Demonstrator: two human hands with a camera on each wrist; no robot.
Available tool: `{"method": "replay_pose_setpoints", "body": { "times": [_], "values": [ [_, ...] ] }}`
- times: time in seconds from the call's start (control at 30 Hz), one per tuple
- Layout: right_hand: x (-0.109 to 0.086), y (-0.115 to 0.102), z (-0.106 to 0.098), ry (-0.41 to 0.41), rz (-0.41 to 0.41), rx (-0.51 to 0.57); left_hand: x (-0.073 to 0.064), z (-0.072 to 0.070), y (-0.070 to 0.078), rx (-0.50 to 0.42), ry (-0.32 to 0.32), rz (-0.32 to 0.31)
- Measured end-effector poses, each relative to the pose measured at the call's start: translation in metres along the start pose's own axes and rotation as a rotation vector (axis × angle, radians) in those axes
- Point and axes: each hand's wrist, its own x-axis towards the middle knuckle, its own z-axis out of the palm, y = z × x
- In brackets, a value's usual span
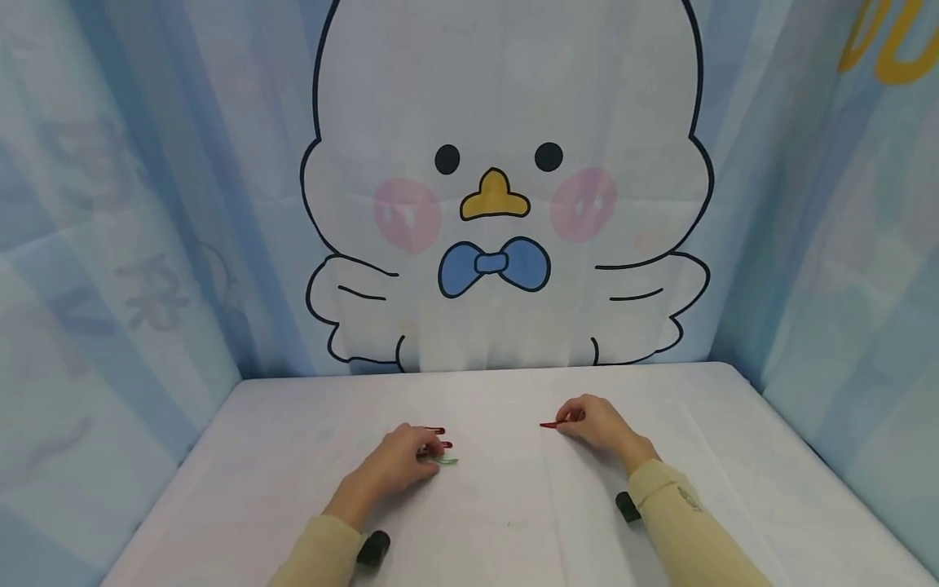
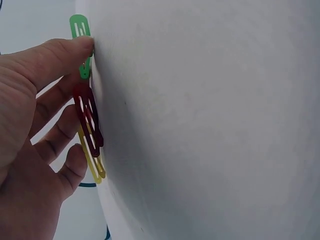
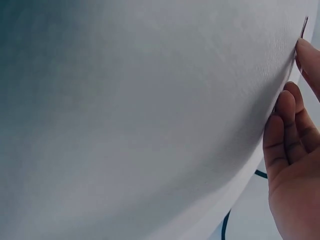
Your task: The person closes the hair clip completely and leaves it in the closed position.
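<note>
Pinching a green snap hair clip (image 2: 79, 19) between thumb and forefinger, the left hand (image 1: 399, 458) is at the white table (image 1: 506, 497), its other fingers slightly apart beside dark red snap clips (image 2: 81, 91) and yellow snap clips (image 2: 98, 180). Well to the right, a slim red clip (image 1: 548, 425) juts leftward from the right hand (image 1: 600, 425), whose thumb and fingers clamp it; whether it touches the tabletop, I cannot tell.
</note>
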Motion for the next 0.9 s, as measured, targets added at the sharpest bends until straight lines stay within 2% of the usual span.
{"method": "replay_pose_setpoints", "body": {
  "times": [0.3, 0.57, 0.77, 0.9],
  "values": [
    [-0.005, -0.002, -0.007, -0.011, 0.039, -0.009, 0.001, 0.000, 0.000, 0.008, 0.016, 0.015],
    [-0.007, -0.006, -0.014, 0.000, 0.067, -0.004, -0.002, -0.002, 0.002, -0.003, 0.024, -0.030],
    [-0.013, -0.013, -0.019, 0.040, -0.007, 0.009, -0.002, -0.008, 0.007, -0.074, -0.013, -0.063],
    [-0.018, -0.019, -0.022, 0.068, -0.051, 0.025, 0.000, -0.008, 0.007, -0.115, -0.015, -0.057]
  ]
}}
